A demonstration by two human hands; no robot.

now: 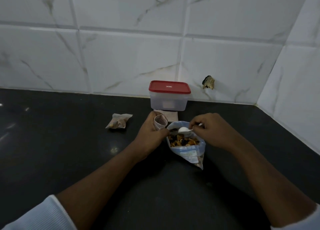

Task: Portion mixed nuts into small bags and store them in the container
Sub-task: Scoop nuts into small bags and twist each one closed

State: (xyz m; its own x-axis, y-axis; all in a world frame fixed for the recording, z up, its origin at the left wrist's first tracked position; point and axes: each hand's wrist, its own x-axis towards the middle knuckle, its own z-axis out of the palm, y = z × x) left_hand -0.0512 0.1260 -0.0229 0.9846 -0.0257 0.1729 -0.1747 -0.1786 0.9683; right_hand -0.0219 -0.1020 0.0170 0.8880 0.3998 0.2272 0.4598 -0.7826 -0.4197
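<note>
Closest to the camera you get a pale ribbed sleeve at about 7 o'clock in the shot, with both bare forearms reaching forward over a black counter.

Middle of the counter is the big bag, a clear-and-blue pouch that sits with its mouth open and facing up. The mixed nuts are visible inside. Taking that pouch as the centre of the clock:

- The left hand is at roughly 9-10 o'clock, right against the pouch's rim. Its fingers are curled round an empty small bag, which stands upright with its mouth open.
- The right hand is at around 2 o'clock. Thumb and fingertips are pinched together on the handle of a white spoon. The bowl of the spoon sits just over the nuts at the pouch's mouth, and I can't tell if there's anything in it.
- Further out at 10 o'clock, well apart from the hands, a filled bag of nuts lies on its side on the counter.
- At about 12 o'clock, past the hands, there's a flat pale packet on the counter. It's too blurry to say what it is.
- Right behind that is the container, a frosted plastic box with its red lid on, backed up against the tiled wall.

The wall also has a chipped hole, at 1 o'clock from the container.
</note>
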